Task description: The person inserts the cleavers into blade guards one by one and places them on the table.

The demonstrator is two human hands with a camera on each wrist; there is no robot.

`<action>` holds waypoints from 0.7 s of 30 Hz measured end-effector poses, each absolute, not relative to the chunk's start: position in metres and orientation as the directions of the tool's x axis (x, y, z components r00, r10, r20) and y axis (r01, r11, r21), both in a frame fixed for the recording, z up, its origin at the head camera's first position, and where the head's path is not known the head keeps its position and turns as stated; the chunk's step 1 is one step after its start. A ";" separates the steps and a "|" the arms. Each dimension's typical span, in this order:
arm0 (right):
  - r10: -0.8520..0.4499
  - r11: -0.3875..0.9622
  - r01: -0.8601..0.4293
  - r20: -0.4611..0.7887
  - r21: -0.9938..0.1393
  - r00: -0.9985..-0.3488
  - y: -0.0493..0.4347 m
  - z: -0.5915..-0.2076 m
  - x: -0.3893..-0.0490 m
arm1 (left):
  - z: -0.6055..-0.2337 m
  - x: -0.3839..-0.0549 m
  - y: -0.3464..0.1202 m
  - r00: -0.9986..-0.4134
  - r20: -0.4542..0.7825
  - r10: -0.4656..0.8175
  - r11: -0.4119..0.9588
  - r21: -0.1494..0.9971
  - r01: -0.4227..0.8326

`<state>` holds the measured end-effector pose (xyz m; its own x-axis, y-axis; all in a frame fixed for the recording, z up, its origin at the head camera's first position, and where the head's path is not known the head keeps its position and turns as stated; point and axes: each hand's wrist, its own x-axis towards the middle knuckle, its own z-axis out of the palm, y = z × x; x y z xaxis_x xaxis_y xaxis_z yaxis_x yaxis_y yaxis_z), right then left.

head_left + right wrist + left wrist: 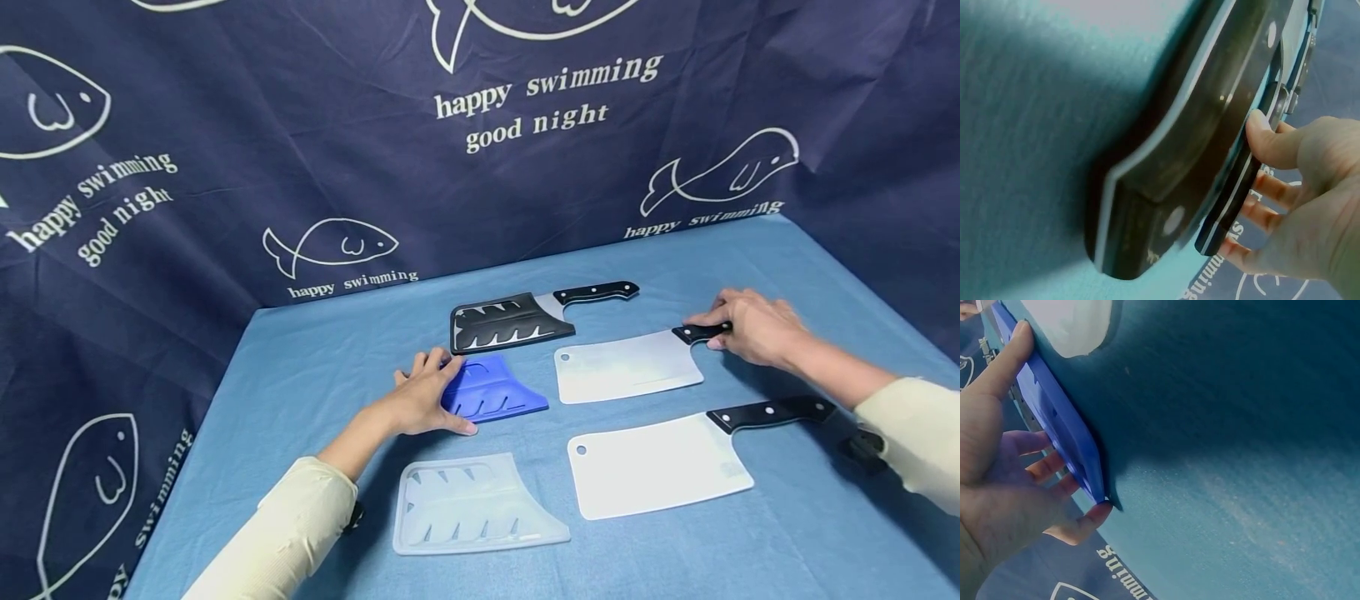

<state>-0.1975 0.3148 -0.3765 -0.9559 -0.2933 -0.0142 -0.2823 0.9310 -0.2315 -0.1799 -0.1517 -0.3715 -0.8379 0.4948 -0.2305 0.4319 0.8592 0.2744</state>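
Blue bench (300, 375): far knife (592, 292) covered, two still bare
Near knife (652, 467) loose; my right grip (757, 327) pinches the middle knife's (630, 367) handle (691, 335); clear cover (472, 507) unfilled; left grip (422, 396) holds the blue cover (497, 387) beside that knife

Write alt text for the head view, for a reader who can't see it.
A left hand grips a blue sheath while a right hand holds a bare cleaver by its handle, over a blue cloth. Nearer lie a translucent sheath and a second bare cleaver; farther back, a third cleaver sits in a black sheath.
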 end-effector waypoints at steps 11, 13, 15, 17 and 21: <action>-0.238 0.928 -0.248 0.069 -0.279 -0.969 0.312 -0.380 -0.191 | -0.374 -0.179 -0.153 -0.867 -0.142 0.478 0.866 0.241 0.438; -0.224 0.927 -0.243 0.099 -0.285 -0.970 0.312 -0.380 -0.190 | -0.374 -0.179 -0.153 -0.878 -0.123 0.463 0.875 0.224 0.430; -0.211 0.926 -0.244 0.139 -0.288 -0.967 0.312 -0.379 -0.188 | -0.374 -0.180 -0.152 -0.885 -0.107 0.453 0.880 0.211 0.426; -0.199 0.925 -0.247 0.188 -0.287 -0.962 0.313 -0.378 -0.187 | -0.373 -0.180 -0.152 -0.889 -0.086 0.450 0.882 0.196 0.428; -0.167 0.925 -0.250 0.283 -0.286 -0.944 0.315 -0.373 -0.183 | -0.370 -0.180 -0.150 -0.892 -0.007 0.451 0.881 0.164 0.444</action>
